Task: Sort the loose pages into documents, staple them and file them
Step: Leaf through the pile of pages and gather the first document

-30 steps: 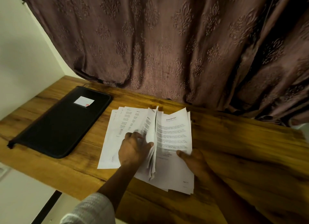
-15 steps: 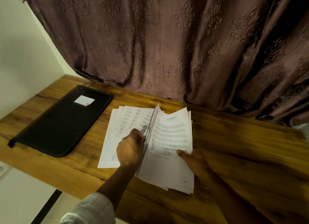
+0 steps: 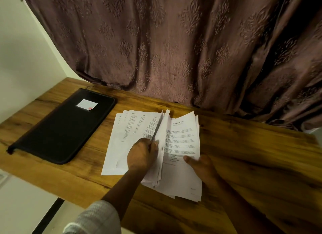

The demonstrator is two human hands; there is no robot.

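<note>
A loose stack of printed white pages (image 3: 183, 146) lies on the wooden desk (image 3: 261, 155), with several pages fanned out to its left (image 3: 134, 129). My left hand (image 3: 142, 154) grips a bundle of pages (image 3: 161, 137) and holds it up on edge between the two piles. My right hand (image 3: 202, 165) rests on the lower right part of the stack, its thumb pressing on the top sheet. A black zipped folder (image 3: 64, 127) with a small white label lies flat at the desk's left end.
A brown patterned curtain (image 3: 174, 50) hangs along the desk's back edge. A white wall (image 3: 22, 50) stands at the left. Bare wood stretches to the right of the pages. No stapler is in view.
My left hand has swung the lifted bundle from leaning left to standing more upright over the right stack. The right hand has stayed in place.
</note>
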